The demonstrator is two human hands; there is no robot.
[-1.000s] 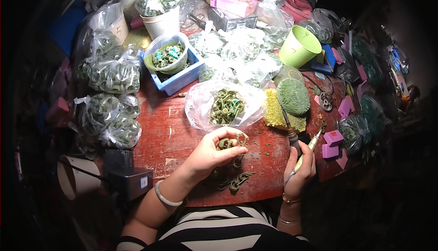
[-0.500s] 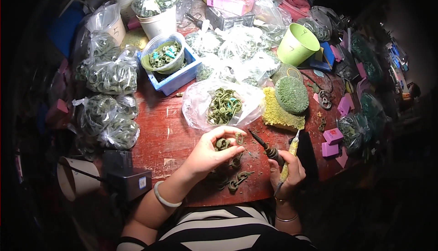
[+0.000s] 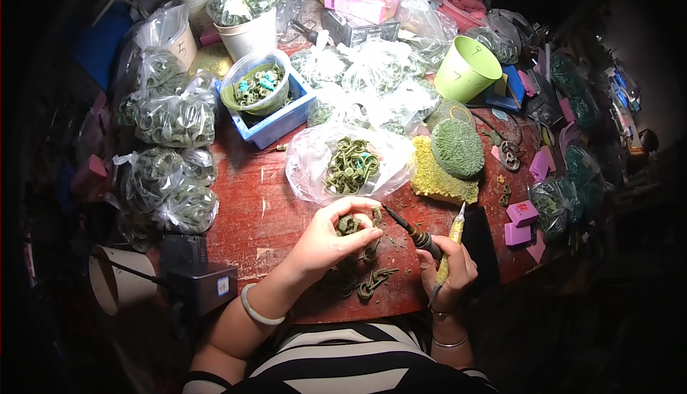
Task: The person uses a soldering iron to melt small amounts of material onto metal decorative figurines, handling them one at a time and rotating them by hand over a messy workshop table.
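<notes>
My left hand (image 3: 318, 244) is closed, pinching a small green ring (image 3: 376, 215) between thumb and fingertips; more dark green pieces (image 3: 348, 225) sit within its curled fingers. In my right hand (image 3: 458, 276) are two tools: a dark pen-like tool with a pointed tip (image 3: 421, 238) and a yellow-wrapped pen tool (image 3: 449, 254) with a pale tip pointing away from me. The dark tip reaches the ring; whether it touches cannot be told. Loose green pieces (image 3: 373, 284) lie on the table below my left hand. Beyond it, an open clear bag (image 3: 304, 168) holds several green rings (image 3: 351, 165).
A yellow sponge (image 3: 434, 179) and a round green scrubbing pad (image 3: 458, 149) lie on the red table (image 3: 250, 201). Around them are a blue basket (image 3: 268, 133) with a tub, filled bags (image 3: 175, 118), a lime cup (image 3: 465, 72), pink blocks (image 3: 518, 234) and a black box (image 3: 200, 283).
My right hand has shifted slightly left, bringing the dark tool's tip from beside the ring up to it. My left hand has stayed nearly in place.
</notes>
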